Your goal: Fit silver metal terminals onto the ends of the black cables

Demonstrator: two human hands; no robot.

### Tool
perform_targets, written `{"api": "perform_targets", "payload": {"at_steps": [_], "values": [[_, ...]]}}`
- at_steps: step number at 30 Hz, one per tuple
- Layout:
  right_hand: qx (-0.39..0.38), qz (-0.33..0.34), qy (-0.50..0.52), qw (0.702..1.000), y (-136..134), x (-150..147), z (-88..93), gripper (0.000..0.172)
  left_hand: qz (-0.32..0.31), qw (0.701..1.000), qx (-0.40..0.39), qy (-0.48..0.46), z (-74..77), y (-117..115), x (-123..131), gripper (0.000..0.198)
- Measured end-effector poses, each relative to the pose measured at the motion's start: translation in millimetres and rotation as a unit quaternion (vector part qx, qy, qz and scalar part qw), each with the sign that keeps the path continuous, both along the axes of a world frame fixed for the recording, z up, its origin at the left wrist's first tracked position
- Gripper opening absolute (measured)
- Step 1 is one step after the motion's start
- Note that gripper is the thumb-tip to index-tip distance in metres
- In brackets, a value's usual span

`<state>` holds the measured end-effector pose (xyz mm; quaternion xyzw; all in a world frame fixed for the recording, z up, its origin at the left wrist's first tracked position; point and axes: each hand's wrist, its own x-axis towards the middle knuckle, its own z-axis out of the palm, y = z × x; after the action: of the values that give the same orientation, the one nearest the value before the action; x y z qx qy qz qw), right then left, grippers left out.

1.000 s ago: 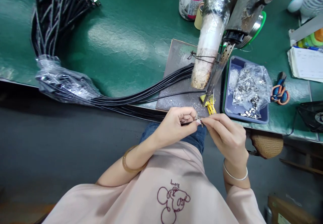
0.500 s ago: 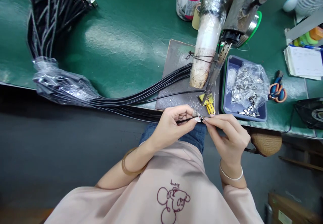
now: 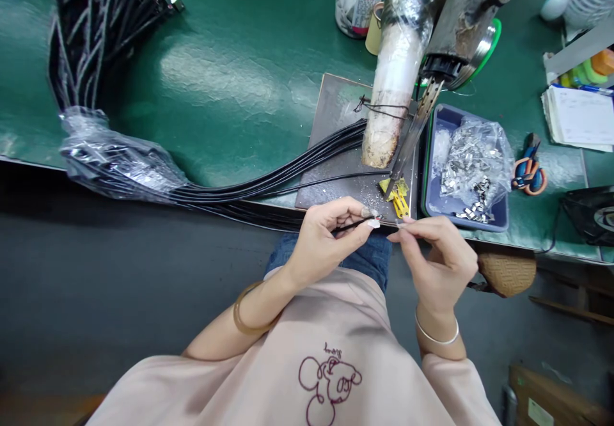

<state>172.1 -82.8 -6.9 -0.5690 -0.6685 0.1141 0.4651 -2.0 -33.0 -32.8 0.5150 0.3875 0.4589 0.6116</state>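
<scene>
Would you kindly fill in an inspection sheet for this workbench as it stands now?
Surface: green bench mat, with a dark plate at its near edge.
Job's things: thin black cable; blue tray holding a bag of metal clips.
Clutter: clear jar, scissors, papers, yellow piece on the plate.
Hands: left hand pinches the thin black cable near its tip; right hand has its fingertips pinched beside that tip, contents too small to tell.
Cables: black cable bundle runs from plastic wrap to the dark plate.
Surroundings: wrapped machine stands over the plate; cardboard box on the floor.
</scene>
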Motion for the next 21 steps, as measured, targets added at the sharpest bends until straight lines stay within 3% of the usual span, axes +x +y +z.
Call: {"api": "perform_targets", "payload": {"at_steps": [3,10,15,21], "values": [[0.06,-0.033,-0.008,0.998,0,-3,-4.2,0.021,-0.002,1.0,-0.014,-0.003,-0.4,0,0,0.01],[0.11,0.016,-0.104,0.988,7,-12,-18.9,0.023,-0.012,1.0,-0.023,0.006,3.8,5,2,0.011],[0.117,0.015,-0.116,0.986,9,-8,-21.0,0.023,-0.015,0.999,-0.036,-0.008,10.5,9,5,0.008],[0.112,0.019,-0.111,0.987,9,-5,-21.6,0.021,-0.039,0.998,-0.044,0.01,8.1,9,4,0.01]]}}
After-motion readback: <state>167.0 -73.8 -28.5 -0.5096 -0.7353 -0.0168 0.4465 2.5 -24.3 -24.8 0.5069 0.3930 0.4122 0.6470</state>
